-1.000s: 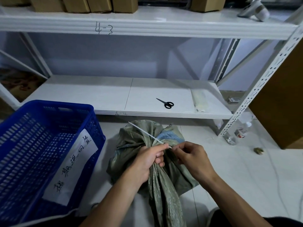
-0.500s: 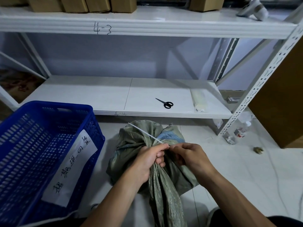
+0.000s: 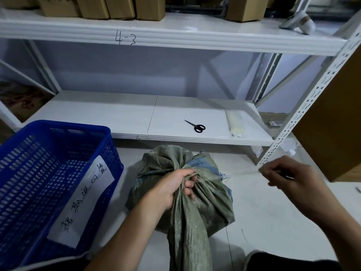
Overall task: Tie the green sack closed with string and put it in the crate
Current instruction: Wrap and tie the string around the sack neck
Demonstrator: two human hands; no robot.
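The green woven sack lies on the pale floor in front of me, its mouth bunched into a neck. My left hand grips that gathered neck tightly. My right hand is out to the right near the shelf post, blurred, with its fingers pinched on a thin white string that runs faintly back toward the neck. The blue slatted crate stands on the floor at the left, tilted, with a white handwritten label on its side.
A white metal shelf unit stands right behind the sack; black scissors and a pack of white ties lie on its low shelf. Cardboard boxes sit on the upper shelf. A brown cabinet is at the right.
My right hand has pulled away from the sack's neck far to the right, drawing the string out. The string end that stuck up to the left is gone. My left hand keeps its grip.
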